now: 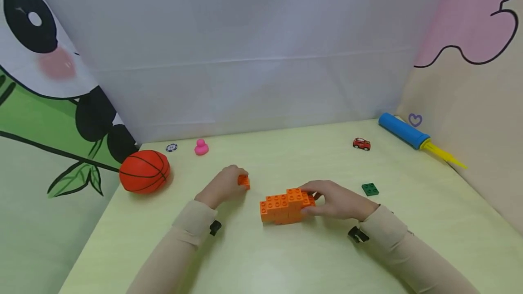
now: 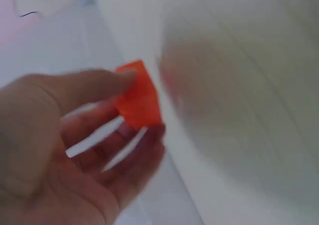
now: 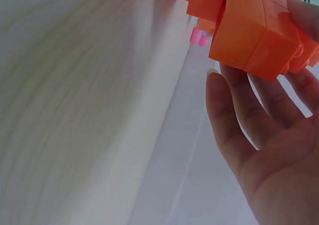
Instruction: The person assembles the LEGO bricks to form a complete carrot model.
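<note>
An orange stack of joined bricks [image 1: 284, 205] stands on the pale green table [image 1: 261, 257] in the head view. My right hand [image 1: 337, 201] grips its right end, with fingers over the top and thumb at the side; the right wrist view shows the stack [image 3: 249, 26] against my fingers [image 3: 234, 120]. My left hand [image 1: 224, 186] pinches a small orange brick [image 1: 244, 181] just left of the stack. The left wrist view, blurred, shows that brick [image 2: 138, 96] between thumb and fingers.
An orange basketball [image 1: 144, 171] lies at the left edge. A pink duck [image 1: 201, 147] and a small round chip [image 1: 171, 147] sit by the back wall. A green plate brick [image 1: 369, 189], a red toy car [image 1: 361, 144] and a blue and yellow pump [image 1: 412, 136] lie to the right.
</note>
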`<state>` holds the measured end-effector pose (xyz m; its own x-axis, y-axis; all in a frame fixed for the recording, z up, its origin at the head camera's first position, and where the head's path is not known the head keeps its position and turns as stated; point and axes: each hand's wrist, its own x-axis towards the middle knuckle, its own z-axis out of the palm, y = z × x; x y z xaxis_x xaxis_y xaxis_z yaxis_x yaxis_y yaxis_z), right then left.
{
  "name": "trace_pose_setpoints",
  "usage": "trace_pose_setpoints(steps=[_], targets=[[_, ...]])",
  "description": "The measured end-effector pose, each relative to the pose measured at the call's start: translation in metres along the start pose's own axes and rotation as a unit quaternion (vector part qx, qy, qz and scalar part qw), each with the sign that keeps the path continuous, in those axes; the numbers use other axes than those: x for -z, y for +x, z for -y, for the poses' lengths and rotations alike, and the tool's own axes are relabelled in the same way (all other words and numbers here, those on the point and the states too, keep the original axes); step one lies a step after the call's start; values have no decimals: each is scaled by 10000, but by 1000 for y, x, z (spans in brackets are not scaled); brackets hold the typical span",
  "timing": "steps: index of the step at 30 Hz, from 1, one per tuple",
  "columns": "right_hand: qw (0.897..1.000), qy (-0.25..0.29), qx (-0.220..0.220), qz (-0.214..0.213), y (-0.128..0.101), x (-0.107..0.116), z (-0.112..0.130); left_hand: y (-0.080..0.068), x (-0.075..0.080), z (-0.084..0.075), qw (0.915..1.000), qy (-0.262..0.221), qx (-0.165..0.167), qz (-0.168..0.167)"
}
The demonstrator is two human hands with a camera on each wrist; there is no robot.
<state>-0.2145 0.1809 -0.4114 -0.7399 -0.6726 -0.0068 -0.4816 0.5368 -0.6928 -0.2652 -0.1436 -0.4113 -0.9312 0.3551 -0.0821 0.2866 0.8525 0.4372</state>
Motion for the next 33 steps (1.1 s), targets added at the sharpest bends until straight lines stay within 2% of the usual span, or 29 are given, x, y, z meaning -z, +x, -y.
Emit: trace_pose_setpoints(steps=[2, 3, 6, 8, 11, 15, 20, 26, 33], targets=[[10000, 50, -2, -6, 1, 0, 0, -10, 2, -7, 9973, -657, -284, -144], [10000, 80, -17, -8, 1, 0, 0, -15, 3, -13, 9932, -1023, -502, -233], [9999, 115, -9, -21, 0, 0, 1, -35, 3, -33, 9725, -1857, -1310, -510], [9999, 147, 19, -35, 0, -1, 1, -45, 0, -45, 9614, -2032, -1727, -676], [9998, 176, 111, -63, 2, -2, 1, -54, -7, -59, 9520, -2107, -2055, -838], [9997, 165, 154, -87, 3, -3, 1, -58, -17, -67, 9508, -2043, -2150, -897], [9997, 125, 188, -98, 3, -4, 1, -56, -23, -66, 9527, -1926, -2166, -913], [9996, 170, 218, -107, 3, -3, -1, -54, -20, -65, 9559, -1689, -2265, -799], [9994, 252, 211, -55, 3, -4, -3, -54, -16, -66, 9618, -1633, -2117, -596]])
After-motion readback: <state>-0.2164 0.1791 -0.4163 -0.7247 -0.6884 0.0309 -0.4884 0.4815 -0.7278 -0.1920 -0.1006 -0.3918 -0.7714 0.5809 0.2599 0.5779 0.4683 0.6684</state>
